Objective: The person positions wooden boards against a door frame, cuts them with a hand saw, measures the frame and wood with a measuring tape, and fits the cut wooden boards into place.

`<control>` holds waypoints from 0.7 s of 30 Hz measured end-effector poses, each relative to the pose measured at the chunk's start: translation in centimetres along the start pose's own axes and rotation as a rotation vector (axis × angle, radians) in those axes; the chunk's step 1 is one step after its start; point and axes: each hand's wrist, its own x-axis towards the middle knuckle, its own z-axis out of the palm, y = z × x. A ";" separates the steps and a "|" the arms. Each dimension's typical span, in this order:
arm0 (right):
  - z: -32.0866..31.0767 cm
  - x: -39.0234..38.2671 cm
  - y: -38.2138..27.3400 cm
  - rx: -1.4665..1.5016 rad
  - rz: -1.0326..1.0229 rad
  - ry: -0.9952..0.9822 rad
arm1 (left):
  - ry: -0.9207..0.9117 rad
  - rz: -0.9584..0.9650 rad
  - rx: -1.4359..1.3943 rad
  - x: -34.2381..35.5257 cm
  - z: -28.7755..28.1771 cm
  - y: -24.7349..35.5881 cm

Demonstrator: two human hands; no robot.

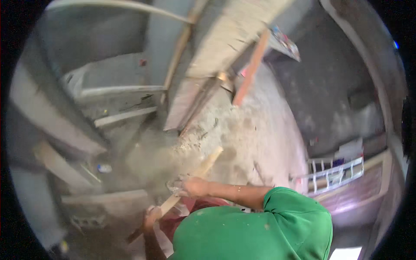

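Observation:
A pale wooden strip (208, 162) runs slantwise in front of my body, its upper end pointing away from me. My left hand (151, 214) is closed around its lower part, close to my dark red legwear. Farther up the strip, my right hand (193, 187) is closed against it, with the arm reaching across from the right. Beside those fingers is a greyish, speckled lump (174, 185); blur keeps me from telling what it is. A darker length of wood (135, 235) shows below my left hand.
Wood shavings (186, 145) litter the floor ahead. A reddish board (251, 69) leans near a wide pale board (234, 34). To the right stands a white ladder-like frame (336, 175). At the left lie a white and blue container (104, 168) and a long plank (104, 197).

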 end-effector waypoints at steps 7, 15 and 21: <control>1.7 -16.9 12.2 0.150 0.481 0.377 | 0.025 0.270 -0.029 -1.5 -2.5 5.4; 31.0 -40.7 10.1 0.436 1.397 0.574 | -0.055 -0.279 0.086 7.4 -2.6 13.4; 53.8 -43.6 -3.6 0.615 1.395 0.175 | -0.133 -0.174 0.613 6.0 10.5 26.7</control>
